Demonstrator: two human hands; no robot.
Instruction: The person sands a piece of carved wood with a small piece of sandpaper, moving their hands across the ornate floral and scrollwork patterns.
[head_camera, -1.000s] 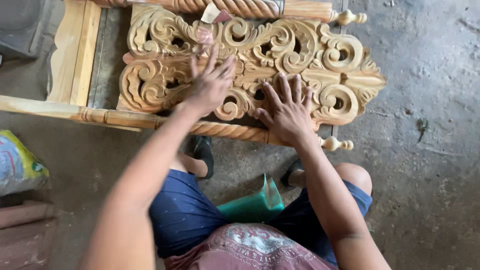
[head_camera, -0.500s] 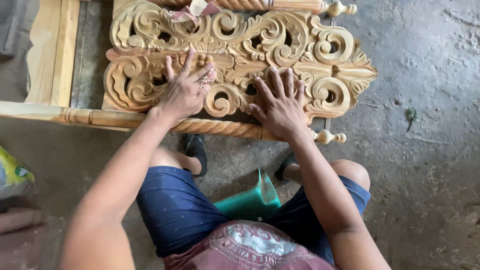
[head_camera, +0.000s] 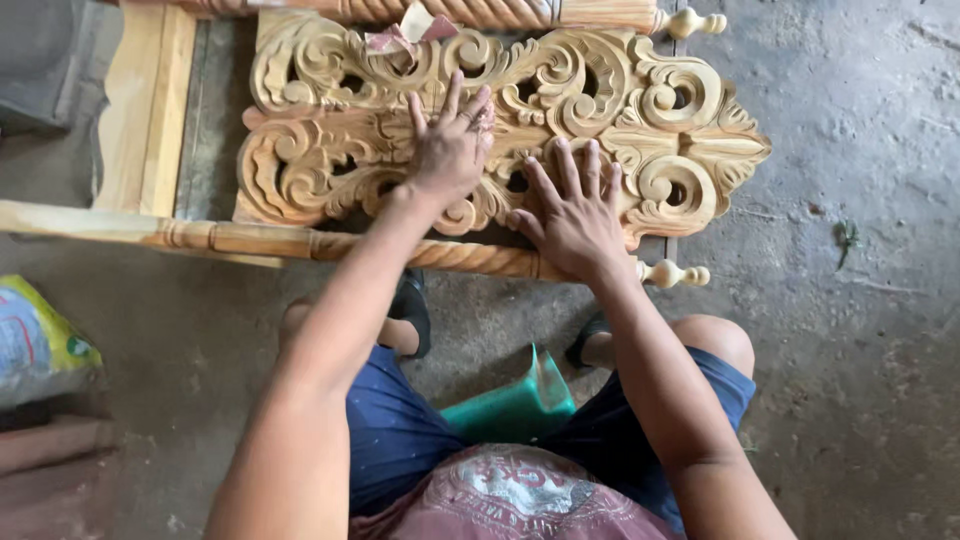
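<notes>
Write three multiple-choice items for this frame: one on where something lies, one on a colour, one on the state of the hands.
1. Where does the crumpled scrap of sandpaper lie?
A. On the floor by the feet
B. On the far part of the carved panel
C. Under the right hand

2. What colour is the low seat between the person's legs?
A. Green
B. Red
C. White

3. How are the hands placed?
A. Both gripping the twisted rail
B. Both raised clear of the wood
C. Both flat on the carving, fingers spread

Answers:
1 B: it sits on the panel's far part, beyond both hands.
2 A: its visible part is green.
3 C: the left hand and right hand press palm-down on the scrollwork.
</notes>
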